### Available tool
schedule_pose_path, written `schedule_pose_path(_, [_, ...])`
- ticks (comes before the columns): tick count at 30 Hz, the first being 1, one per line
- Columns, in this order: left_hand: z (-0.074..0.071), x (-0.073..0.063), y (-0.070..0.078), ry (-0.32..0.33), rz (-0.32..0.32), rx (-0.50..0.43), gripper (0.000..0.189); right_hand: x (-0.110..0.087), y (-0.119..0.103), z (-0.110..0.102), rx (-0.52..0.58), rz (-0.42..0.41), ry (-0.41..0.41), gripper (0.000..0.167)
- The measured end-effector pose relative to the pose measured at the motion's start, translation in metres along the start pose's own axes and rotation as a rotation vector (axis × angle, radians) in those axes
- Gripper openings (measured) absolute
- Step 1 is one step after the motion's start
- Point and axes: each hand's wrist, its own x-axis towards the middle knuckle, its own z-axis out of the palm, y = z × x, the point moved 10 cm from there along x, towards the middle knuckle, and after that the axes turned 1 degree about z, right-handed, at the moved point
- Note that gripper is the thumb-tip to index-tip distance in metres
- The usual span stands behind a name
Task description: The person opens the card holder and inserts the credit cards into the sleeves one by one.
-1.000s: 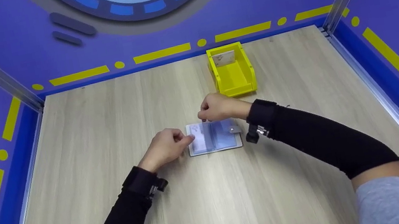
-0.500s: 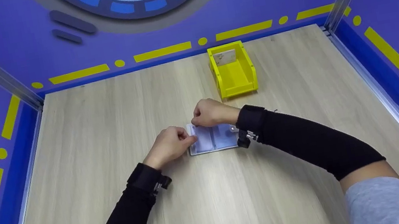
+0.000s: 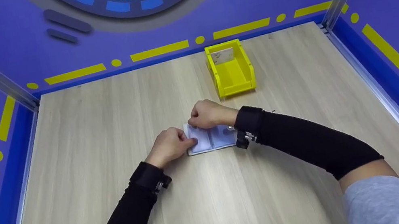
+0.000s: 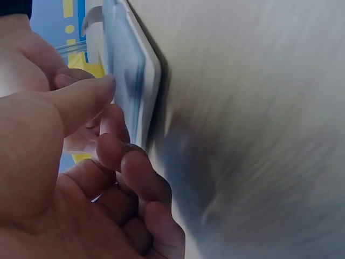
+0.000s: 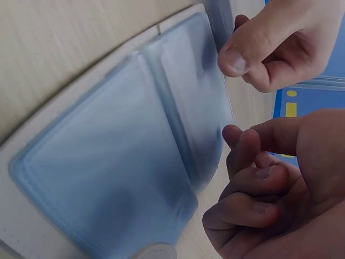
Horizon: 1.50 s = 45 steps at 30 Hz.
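A small white card holder (image 3: 222, 136) lies unfolded on the table, with bluish clear plastic sleeves (image 5: 102, 156) on both halves. At its left edge, my left hand (image 3: 169, 143) pinches the border, the thumb (image 4: 89, 100) on top of the sleeve and the other fingers curled beside it. My right hand (image 3: 208, 114) reaches over the far edge and pinches the far left corner of the left sleeve between thumb and index finger. The right wrist view shows both sets of fingertips close together along that edge. My right wrist partly covers the snap strap on the right.
Behind the right hand stands a yellow bin (image 3: 235, 85) with a white printed card (image 3: 222, 56) against its back wall. The wooden table (image 3: 102, 117) is bounded by blue panels at the back and both sides.
The right hand has moved left, bringing a clear sleeve over from the middle onto the left half. My left hand stays at the left edge, its thumb slightly farther in.
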Motion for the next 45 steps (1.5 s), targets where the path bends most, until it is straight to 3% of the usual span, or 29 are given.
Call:
schedule_pose_path(12, [-0.005, 0.001, -0.009, 0.037, -0.048, 0.05, 0.051, -0.016, 0.008, -0.029, 0.051, -0.015, 0.033, 0.036])
schedule_pose_path(23, [-0.001, 0.0, -0.012, 0.03, -0.067, 0.064, 0.051, -0.024, 0.036, -0.059, 0.079, 0.104, 0.051, 0.034])
schedule_pose_path(27, [0.001, -0.001, -0.014, 0.03, -0.07, 0.045, 0.052, -0.025, 0.043, -0.089, 0.098, 0.107, 0.15, 0.032])
schedule_pose_path(33, [0.003, -0.001, -0.013, 0.038, -0.047, 0.039, 0.053, -0.026, 0.063, -0.143, 0.045, 0.123, 0.331, 0.043])
schedule_pose_path(39, [0.001, -0.004, -0.015, 0.051, -0.048, 0.046, 0.055, -0.01, 0.089, -0.167, -0.036, 0.199, 0.366, 0.036])
schedule_pose_path(45, [0.003, -0.003, -0.01, 0.078, -0.012, 0.042, 0.052, 0.001, 0.103, -0.192, -0.181, 0.182, 0.46, 0.029])
